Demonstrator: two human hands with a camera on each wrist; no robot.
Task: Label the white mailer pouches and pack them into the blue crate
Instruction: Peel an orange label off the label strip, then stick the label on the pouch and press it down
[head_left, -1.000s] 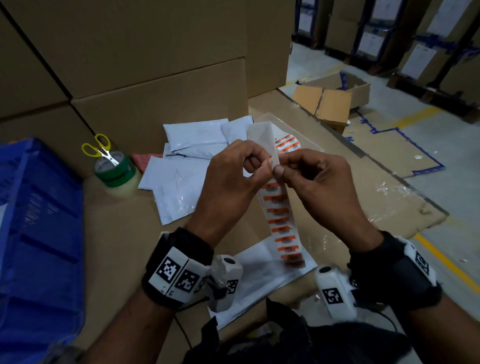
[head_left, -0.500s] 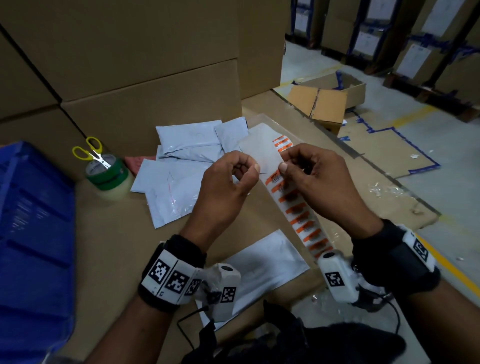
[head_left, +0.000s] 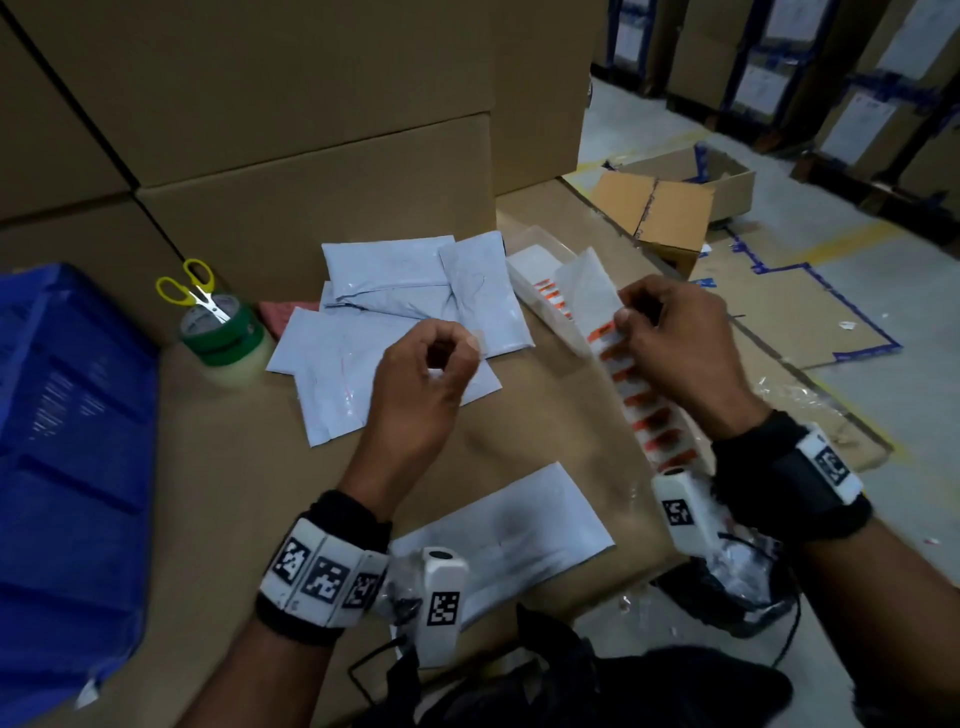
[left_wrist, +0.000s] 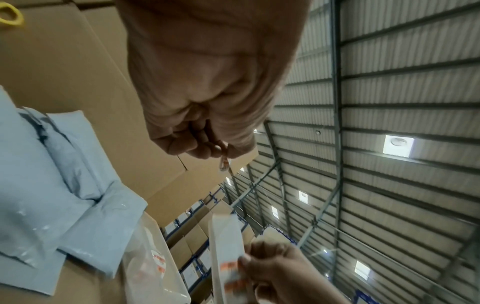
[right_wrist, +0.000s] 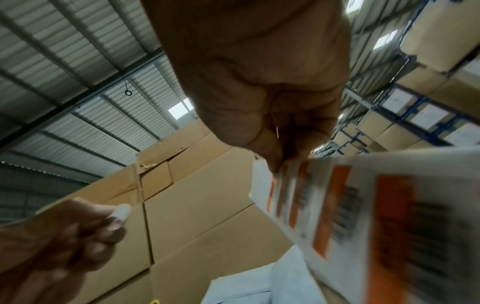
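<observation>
**One label off the strip, pouches waiting**

A small label (left_wrist: 225, 164) sits pinched in the left hand (head_left: 421, 384), held above the white mailer pouches (head_left: 415, 306) heaped on the cardboard table (head_left: 208, 493), likely for sticking. The right hand (head_left: 670, 348) grips the label strip (head_left: 644, 405) aside; the blue crate (head_left: 67, 441) stands left.

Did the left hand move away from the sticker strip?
Yes. The left hand pulled left, off the sticker strip, and now sits over the mailer pouches.

The label strip (head_left: 641, 395) is viewed downward from the head and close from below by both upward-facing wrist cameras.
</observation>
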